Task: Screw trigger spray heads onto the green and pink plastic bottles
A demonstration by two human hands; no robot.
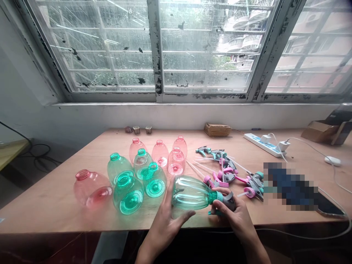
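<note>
I hold a clear green spray bottle (192, 193) on its side, just above the table's front edge. My left hand (166, 216) cups the bottle's body, fingers wrapped round it. My right hand (233, 216) is closed on the grey trigger sprayer head (227, 201) at the bottle's neck. Several empty green bottles (129, 190) and pink bottles (167, 156) stand to the left. One pink bottle (92, 187) lies on its side.
A pile of loose pink, teal and grey sprayer heads (228, 172) lies right of the bottles. A power strip (264, 145), a white mouse (332, 160), a phone (328, 209), a cardboard box (321, 131) and a woven box (217, 129) sit on the wooden table (55, 198).
</note>
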